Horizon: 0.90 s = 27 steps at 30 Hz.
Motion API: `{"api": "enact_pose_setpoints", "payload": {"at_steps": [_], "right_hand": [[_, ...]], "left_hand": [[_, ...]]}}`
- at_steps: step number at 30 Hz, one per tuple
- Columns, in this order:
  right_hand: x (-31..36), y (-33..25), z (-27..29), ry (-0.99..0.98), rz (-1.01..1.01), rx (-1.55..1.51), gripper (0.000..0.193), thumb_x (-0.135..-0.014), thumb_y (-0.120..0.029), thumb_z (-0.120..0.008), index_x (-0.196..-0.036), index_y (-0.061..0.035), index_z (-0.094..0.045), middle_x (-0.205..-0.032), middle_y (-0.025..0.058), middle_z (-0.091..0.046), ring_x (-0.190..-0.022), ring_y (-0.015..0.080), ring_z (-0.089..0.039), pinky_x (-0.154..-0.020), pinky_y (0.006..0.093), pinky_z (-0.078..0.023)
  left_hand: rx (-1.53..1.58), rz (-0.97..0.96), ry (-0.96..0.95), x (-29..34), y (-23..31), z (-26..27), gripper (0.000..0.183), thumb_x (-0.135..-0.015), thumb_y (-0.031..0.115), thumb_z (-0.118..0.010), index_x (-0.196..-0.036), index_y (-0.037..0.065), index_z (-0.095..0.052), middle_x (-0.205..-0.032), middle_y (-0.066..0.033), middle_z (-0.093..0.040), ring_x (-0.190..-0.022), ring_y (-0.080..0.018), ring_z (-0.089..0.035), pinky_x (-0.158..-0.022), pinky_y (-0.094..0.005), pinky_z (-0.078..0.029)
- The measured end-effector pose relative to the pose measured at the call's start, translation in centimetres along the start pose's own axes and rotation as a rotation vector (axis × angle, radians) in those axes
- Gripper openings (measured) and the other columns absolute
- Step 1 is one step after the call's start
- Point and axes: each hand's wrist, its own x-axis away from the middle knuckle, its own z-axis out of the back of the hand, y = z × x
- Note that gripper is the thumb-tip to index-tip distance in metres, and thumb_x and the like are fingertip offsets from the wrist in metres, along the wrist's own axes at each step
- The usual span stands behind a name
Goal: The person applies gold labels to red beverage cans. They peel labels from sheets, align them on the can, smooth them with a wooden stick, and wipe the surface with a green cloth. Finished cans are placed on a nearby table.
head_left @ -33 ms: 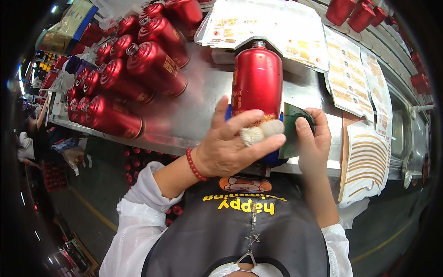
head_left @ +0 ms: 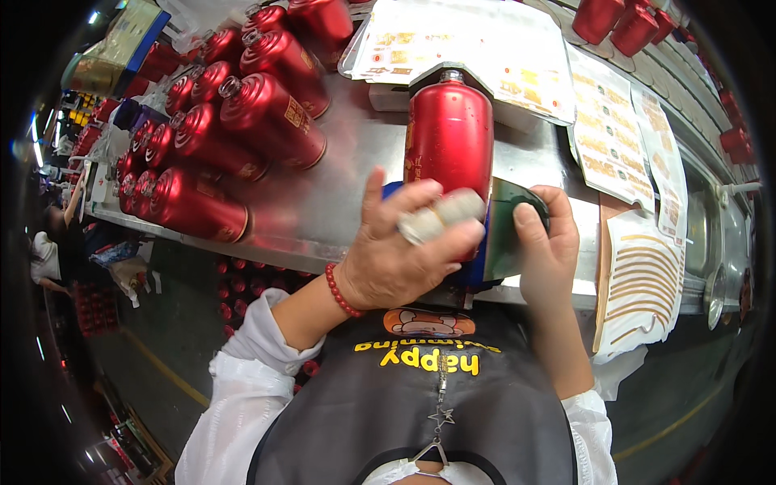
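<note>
A worker's bare left hand spreads wide across the near end of a red glass bottle lying on its side, neck pointing away, at the near edge of a metal worktop; pale cloth-like finger sleeves cover fingertips at the bottle's surface; the right hand's grip is narrow, thumb and fingers pinching a dark green translucent sheet just right of the bottle. A dark angular support shows behind the bottle's shoulder; gold-printed transfer sheets lie beyond it, and more red bottles stand at left.

Uneven pressure from the sleeved fingers could roll the bottle or smear its gold print — moisture, suggested by specks on the glass, might make that likelier; the green sheet, held only at its right side, could crease or slip if the pinch loosened.

The left fingers are motion-blurred, so how firmly they press cannot be told; they hide the bottle's near end; a blue piece beneath shows only in part — its shape is unclear; the right fingertips vanish behind the sheet.
</note>
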Motion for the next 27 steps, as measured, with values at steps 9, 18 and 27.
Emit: {"api": "enact_pose_setpoints", "payload": {"at_steps": [9, 18, 27], "right_hand": [[-1.1, -0.7, 0.5, -0.198, 0.916, 0.806, 0.029, -0.073, -0.003, -0.076, -0.101, -0.0076, -0.069, -0.084, 0.0067, -0.057, -0.074, 0.0253, -0.054, -0.067, 0.0388, -0.041], [-0.8, -2.2, -0.1, -0.599, 0.899, 0.619, 0.040, -0.064, 0.000, -0.079, -0.102, -0.0089, -0.074, -0.084, 0.0055, -0.057, -0.072, 0.0217, -0.053, -0.064, 0.0348, -0.044], [-1.3, -2.8, 0.7, -0.496, 0.714, 0.568, 0.042, -0.066, 0.004, -0.080, -0.106, -0.0077, -0.072, -0.083, 0.0056, -0.055, -0.073, 0.0228, -0.053, -0.061, 0.0328, -0.044]], "left_hand": [[0.142, 0.435, -0.042, 2.6, -1.5, -1.0, 0.108, -0.076, 0.054, -0.081, -0.154, -0.001, -0.030, -0.143, -0.0193, -0.051, -0.134, -0.0419, -0.041, -0.118, -0.0622, -0.007], [0.021, 0.374, -0.005, 1.8, -1.1, -0.3, 0.111, -0.075, 0.056, -0.080, -0.157, 0.001, -0.028, -0.125, -0.0166, -0.063, -0.136, -0.0389, -0.039, -0.116, -0.0658, -0.008], [-0.036, 0.347, -0.021, 1.5, -0.9, 0.2, 0.108, -0.075, 0.055, -0.079, -0.156, 0.002, -0.030, -0.122, -0.0156, -0.065, -0.135, -0.0375, -0.040, -0.116, -0.0643, -0.008]]}}
